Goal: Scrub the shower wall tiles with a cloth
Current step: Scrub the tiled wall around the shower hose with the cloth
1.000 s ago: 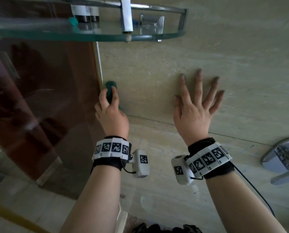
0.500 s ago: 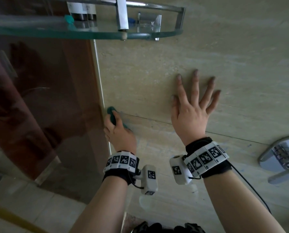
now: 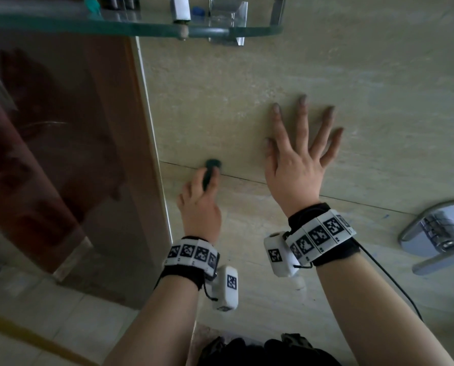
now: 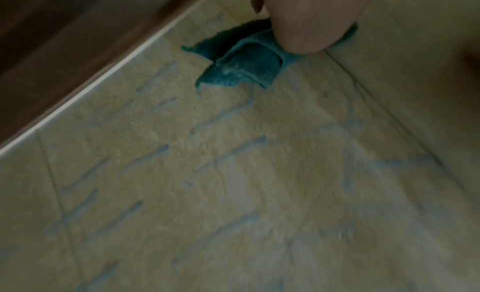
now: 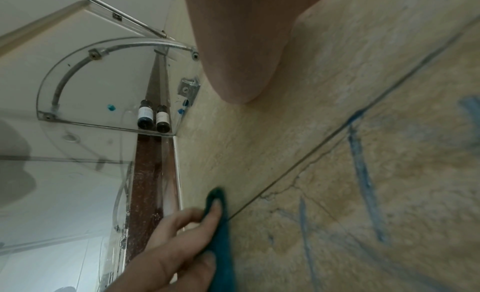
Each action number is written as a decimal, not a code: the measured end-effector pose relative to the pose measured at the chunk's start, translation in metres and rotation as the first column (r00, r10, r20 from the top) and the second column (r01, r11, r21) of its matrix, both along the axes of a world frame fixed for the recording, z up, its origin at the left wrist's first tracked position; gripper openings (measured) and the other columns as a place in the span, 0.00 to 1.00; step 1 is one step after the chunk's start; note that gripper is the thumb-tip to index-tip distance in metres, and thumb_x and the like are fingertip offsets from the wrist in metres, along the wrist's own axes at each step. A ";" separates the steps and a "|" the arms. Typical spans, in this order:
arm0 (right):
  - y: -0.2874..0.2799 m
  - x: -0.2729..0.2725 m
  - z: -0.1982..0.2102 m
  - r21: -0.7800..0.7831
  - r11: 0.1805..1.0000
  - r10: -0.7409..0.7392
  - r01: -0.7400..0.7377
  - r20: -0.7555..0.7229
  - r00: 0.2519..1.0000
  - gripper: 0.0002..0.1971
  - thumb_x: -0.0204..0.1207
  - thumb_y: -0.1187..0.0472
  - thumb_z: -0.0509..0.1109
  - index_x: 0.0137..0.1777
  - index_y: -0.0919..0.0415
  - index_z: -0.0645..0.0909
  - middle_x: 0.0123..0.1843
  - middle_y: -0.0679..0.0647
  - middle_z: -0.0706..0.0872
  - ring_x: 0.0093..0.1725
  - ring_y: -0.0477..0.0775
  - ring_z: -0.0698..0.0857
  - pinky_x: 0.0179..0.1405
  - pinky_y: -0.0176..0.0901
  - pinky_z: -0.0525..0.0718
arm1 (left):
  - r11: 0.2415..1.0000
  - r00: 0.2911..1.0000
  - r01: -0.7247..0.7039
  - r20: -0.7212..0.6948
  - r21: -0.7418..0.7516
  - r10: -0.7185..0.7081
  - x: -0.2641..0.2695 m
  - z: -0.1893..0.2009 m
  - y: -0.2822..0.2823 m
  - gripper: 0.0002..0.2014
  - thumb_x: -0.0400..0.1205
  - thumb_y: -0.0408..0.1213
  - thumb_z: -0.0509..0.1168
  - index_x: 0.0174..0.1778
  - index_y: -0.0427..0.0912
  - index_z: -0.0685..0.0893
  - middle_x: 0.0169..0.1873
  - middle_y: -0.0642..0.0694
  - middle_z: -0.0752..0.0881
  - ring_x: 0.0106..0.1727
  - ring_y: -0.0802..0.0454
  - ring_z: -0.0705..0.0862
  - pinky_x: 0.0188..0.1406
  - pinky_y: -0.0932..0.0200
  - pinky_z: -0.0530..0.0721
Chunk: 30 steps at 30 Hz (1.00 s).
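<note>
A small teal cloth is pressed against the beige wall tiles right on a grout line. My left hand grips the cloth, its fingers curled round it; a folded corner of the cloth sticks out below the palm. My right hand lies flat on the tile to the right, fingers spread, holding nothing. Blue streaks mark the lower tile; the left hand with the cloth also shows in the right wrist view.
A glass corner shelf with small bottles hangs above. A glass panel with a brown door behind it stands at the left. A chrome tap handle juts from the wall at the right.
My left hand has slid the cloth down from beside the glass edge and rightwards along the grout line. The right hand has stayed flat on the tile.
</note>
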State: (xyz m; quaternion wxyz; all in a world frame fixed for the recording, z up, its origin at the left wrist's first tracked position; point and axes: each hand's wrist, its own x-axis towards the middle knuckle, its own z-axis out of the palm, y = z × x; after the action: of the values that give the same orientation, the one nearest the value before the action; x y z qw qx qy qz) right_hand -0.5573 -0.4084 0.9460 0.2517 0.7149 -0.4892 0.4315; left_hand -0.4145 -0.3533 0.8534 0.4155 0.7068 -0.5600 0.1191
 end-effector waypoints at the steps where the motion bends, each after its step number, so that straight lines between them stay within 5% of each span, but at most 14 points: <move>1: 0.000 0.000 0.000 -0.001 1.000 -0.004 0.004 0.000 1.000 0.25 0.86 0.49 0.57 0.82 0.44 0.62 0.85 0.54 0.58 0.81 0.75 0.51 0.78 0.70 0.44 | 0.999 0.996 -0.036 -0.079 0.035 0.039 0.007 0.005 0.001 0.36 0.71 0.18 0.67 0.75 0.46 0.76 0.75 0.41 0.71 0.64 0.34 0.73 0.62 0.38 0.73; 5: 0.001 0.002 0.000 0.007 1.000 -0.003 0.003 0.004 1.000 0.25 0.86 0.50 0.58 0.82 0.44 0.61 0.85 0.54 0.58 0.81 0.75 0.51 0.78 0.71 0.44 | 0.982 0.948 -0.175 -0.254 0.076 0.189 0.009 0.017 -0.001 0.31 0.80 0.23 0.60 0.81 0.46 0.68 0.80 0.42 0.62 0.70 0.35 0.67 0.70 0.40 0.63; 8: 0.002 0.000 0.001 0.001 1.000 -0.019 0.019 -0.010 1.000 0.25 0.86 0.49 0.58 0.82 0.44 0.61 0.84 0.54 0.59 0.81 0.74 0.51 0.78 0.71 0.45 | 0.997 0.961 -0.071 -0.268 -0.011 0.066 -0.015 0.016 -0.004 0.32 0.78 0.21 0.62 0.79 0.43 0.70 0.78 0.37 0.65 0.67 0.34 0.70 0.69 0.35 0.70; 12: 0.002 -0.004 0.001 0.002 1.000 -0.010 0.010 -0.038 0.999 0.25 0.85 0.49 0.58 0.82 0.44 0.62 0.84 0.54 0.59 0.81 0.74 0.52 0.78 0.71 0.47 | 0.980 0.985 0.172 0.024 -0.100 -0.170 -0.046 0.002 -0.008 0.36 0.65 0.14 0.57 0.69 0.42 0.82 0.68 0.45 0.70 0.57 0.42 0.70 0.55 0.45 0.73; 15: 0.002 -0.009 0.001 0.015 1.000 -0.010 0.012 -0.075 0.997 0.25 0.86 0.47 0.57 0.82 0.43 0.61 0.85 0.53 0.58 0.81 0.73 0.50 0.78 0.71 0.47 | 0.949 0.910 0.314 0.278 0.020 -0.307 -0.053 -0.011 -0.010 0.37 0.62 0.20 0.50 0.65 0.46 0.84 0.67 0.51 0.70 0.52 0.44 0.70 0.47 0.51 0.76; 19: 0.002 -0.013 0.000 0.032 0.999 -0.001 0.004 -0.094 0.996 0.25 0.86 0.47 0.57 0.82 0.43 0.59 0.85 0.52 0.57 0.82 0.72 0.49 0.79 0.70 0.46 | 0.966 0.899 0.256 0.356 0.045 -0.255 -0.044 -0.013 -0.008 0.37 0.64 0.23 0.51 0.68 0.51 0.82 0.68 0.51 0.69 0.52 0.44 0.70 0.47 0.52 0.66; 23: 0.004 -0.011 0.000 0.004 1.000 -0.010 0.010 -0.081 0.997 0.25 0.86 0.48 0.57 0.82 0.44 0.62 0.84 0.52 0.59 0.82 0.73 0.52 0.79 0.69 0.46 | 0.993 0.986 0.087 0.147 -0.084 -0.074 -0.030 -0.002 -0.006 0.34 0.67 0.17 0.63 0.69 0.47 0.82 0.67 0.45 0.68 0.54 0.44 0.68 0.51 0.44 0.79; 25: 0.005 -0.008 0.001 0.000 1.000 -0.011 0.011 -0.063 0.998 0.25 0.85 0.50 0.58 0.82 0.45 0.63 0.84 0.53 0.60 0.81 0.74 0.52 0.79 0.69 0.46 | 0.998 1.000 -0.004 0.017 -0.061 0.005 -0.018 0.007 -0.004 0.36 0.68 0.18 0.69 0.73 0.47 0.78 0.71 0.42 0.69 0.59 0.40 0.69 0.55 0.40 0.77; 30: 0.010 0.006 0.000 0.011 1.000 0.000 0.000 -0.028 1.000 0.27 0.82 0.56 0.62 0.81 0.48 0.65 0.84 0.56 0.60 0.81 0.75 0.53 0.79 0.73 0.50 | 0.970 0.927 -0.238 -0.287 0.041 0.239 0.017 0.026 0.002 0.30 0.80 0.22 0.60 0.79 0.47 0.71 0.76 0.39 0.67 0.65 0.34 0.68 0.64 0.41 0.65</move>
State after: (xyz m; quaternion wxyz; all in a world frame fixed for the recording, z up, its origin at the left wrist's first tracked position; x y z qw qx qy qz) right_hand -0.5513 -0.3982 0.9463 0.2546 0.7222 -0.4881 0.4188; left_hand -0.3972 -0.3517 0.8792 0.4738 0.7805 -0.4031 0.0624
